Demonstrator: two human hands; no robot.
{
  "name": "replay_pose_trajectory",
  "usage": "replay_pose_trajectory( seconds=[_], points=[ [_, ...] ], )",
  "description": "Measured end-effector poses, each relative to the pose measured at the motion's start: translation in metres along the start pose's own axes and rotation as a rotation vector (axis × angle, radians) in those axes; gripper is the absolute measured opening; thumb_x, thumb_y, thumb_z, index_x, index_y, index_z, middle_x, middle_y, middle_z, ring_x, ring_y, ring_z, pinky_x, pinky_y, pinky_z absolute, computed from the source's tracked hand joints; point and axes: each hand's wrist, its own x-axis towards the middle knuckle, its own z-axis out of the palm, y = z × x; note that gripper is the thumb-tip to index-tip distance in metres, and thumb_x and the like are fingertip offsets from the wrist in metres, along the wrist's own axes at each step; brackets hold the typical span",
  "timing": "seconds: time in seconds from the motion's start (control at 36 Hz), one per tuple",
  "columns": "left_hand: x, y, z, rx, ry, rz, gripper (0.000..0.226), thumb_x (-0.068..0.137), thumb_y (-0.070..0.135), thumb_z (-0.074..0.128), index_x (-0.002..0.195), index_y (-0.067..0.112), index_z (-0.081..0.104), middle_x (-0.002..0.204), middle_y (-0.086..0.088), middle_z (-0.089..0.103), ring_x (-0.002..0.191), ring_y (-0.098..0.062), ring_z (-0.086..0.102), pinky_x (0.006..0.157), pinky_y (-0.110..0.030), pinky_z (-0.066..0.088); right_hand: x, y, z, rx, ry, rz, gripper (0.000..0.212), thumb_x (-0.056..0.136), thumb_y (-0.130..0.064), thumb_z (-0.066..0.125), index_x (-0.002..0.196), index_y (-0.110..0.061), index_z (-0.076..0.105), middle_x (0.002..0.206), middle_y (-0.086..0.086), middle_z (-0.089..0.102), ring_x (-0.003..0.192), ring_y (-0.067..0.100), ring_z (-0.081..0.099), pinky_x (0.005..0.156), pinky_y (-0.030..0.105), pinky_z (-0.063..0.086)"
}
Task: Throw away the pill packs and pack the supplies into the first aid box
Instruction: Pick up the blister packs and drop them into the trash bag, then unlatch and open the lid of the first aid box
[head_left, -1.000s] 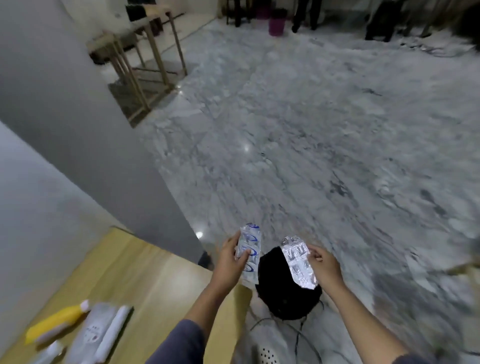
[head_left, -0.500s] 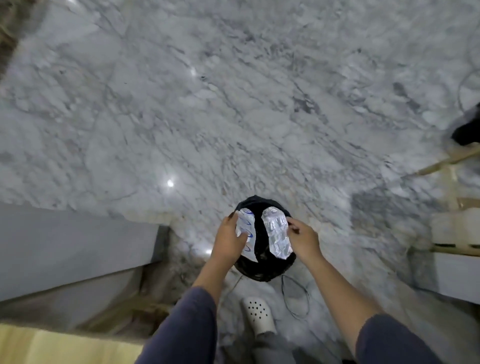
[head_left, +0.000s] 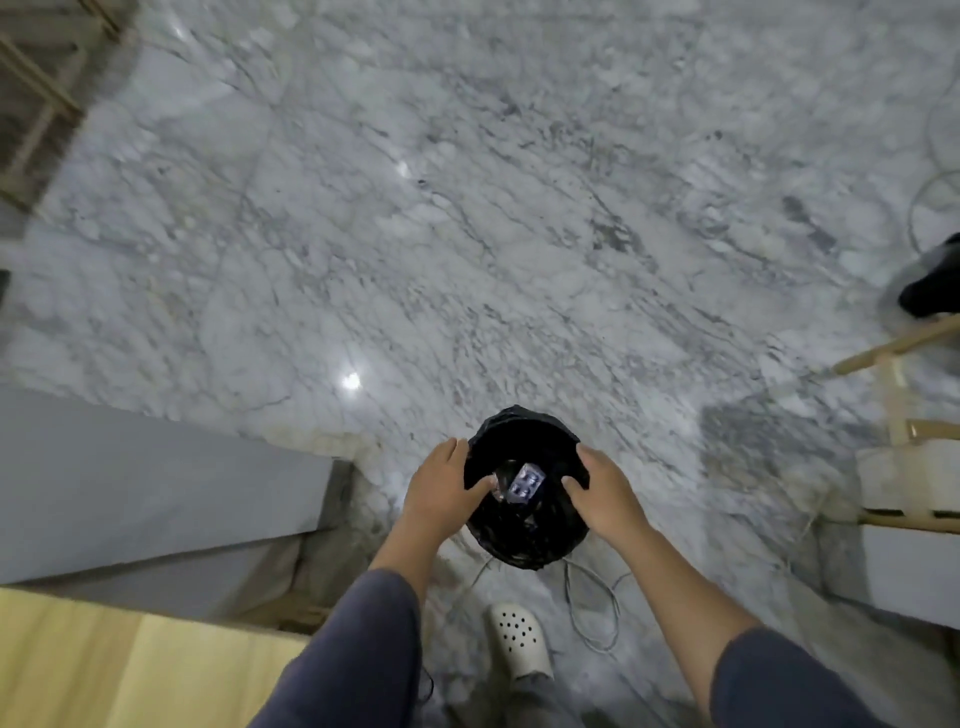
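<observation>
A small bin lined with a black bag (head_left: 524, 540) stands on the marble floor below me. Inside it lies a silver pill pack (head_left: 525, 483), with a second pack partly visible just left of it. My left hand (head_left: 444, 491) hovers over the bin's left rim, fingers spread and holding nothing. My right hand (head_left: 605, 493) hovers over the right rim, also empty with fingers apart. The first aid box and the other supplies are out of view.
A wooden tabletop corner (head_left: 130, 670) lies at bottom left beside a grey wall base (head_left: 156, 483). My white clog (head_left: 522, 644) and loose cables (head_left: 592, 603) sit near the bin. Wooden furniture legs (head_left: 893, 374) stand at right.
Both hands have let go of the pill packs, which have dropped into the bin. The hands are now spread over its rim.
</observation>
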Motion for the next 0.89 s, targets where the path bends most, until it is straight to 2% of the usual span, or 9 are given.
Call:
replay_pose_trajectory(
  seconds=[0.11, 0.28, 0.42, 0.67, 0.81, 0.89],
  points=[
    [-0.040, -0.004, -0.031, 0.052, 0.076, 0.002, 0.077, 0.094, 0.053, 0.042, 0.151, 0.011, 0.011, 0.160, -0.006, 0.012, 0.148, -0.021, 0.010, 0.118, -0.034, 0.014, -0.029, -0.041, -0.017, -0.138, 0.023, -0.146, 0.057, 0.095, -0.027, 0.046, 0.145, -0.012, 0.023, 0.153, 0.008, 0.025, 0.141, 0.023, 0.023, 0.117, 0.038, 0.023],
    [-0.124, -0.030, -0.073, 0.053, 0.232, -0.048, 0.076, 0.094, 0.053, 0.039, 0.151, 0.012, 0.008, 0.161, -0.005, 0.007, 0.148, -0.021, 0.006, 0.119, -0.036, 0.009, -0.086, -0.109, -0.018, -0.269, 0.023, -0.320, 0.059, 0.096, -0.028, 0.043, 0.147, -0.013, 0.017, 0.157, 0.004, 0.016, 0.145, 0.021, 0.013, 0.117, 0.034, 0.016],
    [-0.216, -0.068, -0.095, 0.014, 0.407, -0.118, 0.075, 0.094, 0.052, 0.041, 0.151, 0.014, 0.011, 0.161, -0.003, 0.010, 0.148, -0.021, 0.008, 0.118, -0.036, 0.012, -0.147, -0.166, 0.009, -0.326, -0.001, -0.487, 0.057, 0.096, -0.026, 0.044, 0.146, -0.011, 0.019, 0.155, 0.007, 0.021, 0.142, 0.023, 0.019, 0.115, 0.033, 0.018],
    [-0.389, -0.165, -0.085, -0.060, 0.740, -0.268, 0.072, 0.092, 0.049, 0.047, 0.149, 0.015, 0.020, 0.158, -0.003, 0.022, 0.144, -0.020, 0.022, 0.114, -0.030, 0.020, -0.267, -0.248, 0.114, -0.433, -0.041, -0.806, 0.058, 0.092, -0.028, 0.049, 0.144, -0.011, 0.028, 0.152, 0.007, 0.030, 0.139, 0.025, 0.028, 0.115, 0.035, 0.025],
    [-0.481, -0.219, -0.051, -0.132, 0.849, -0.406, 0.070, 0.091, 0.049, 0.049, 0.148, 0.016, 0.025, 0.155, -0.003, 0.029, 0.139, -0.022, 0.030, 0.108, -0.029, 0.024, -0.334, -0.270, 0.192, -0.468, -0.131, -1.014, 0.056, 0.088, -0.020, 0.055, 0.140, -0.011, 0.035, 0.150, 0.012, 0.035, 0.141, 0.023, 0.026, 0.117, 0.036, 0.017],
    [-0.530, -0.249, -0.018, -0.205, 0.888, -0.485, 0.068, 0.091, 0.049, 0.049, 0.146, 0.017, 0.027, 0.154, -0.002, 0.031, 0.140, -0.022, 0.028, 0.110, -0.030, 0.023, -0.373, -0.271, 0.238, -0.512, -0.167, -1.139, 0.051, 0.089, -0.019, 0.054, 0.136, -0.008, 0.040, 0.146, 0.012, 0.040, 0.139, 0.022, 0.031, 0.115, 0.033, 0.014]
  ],
)
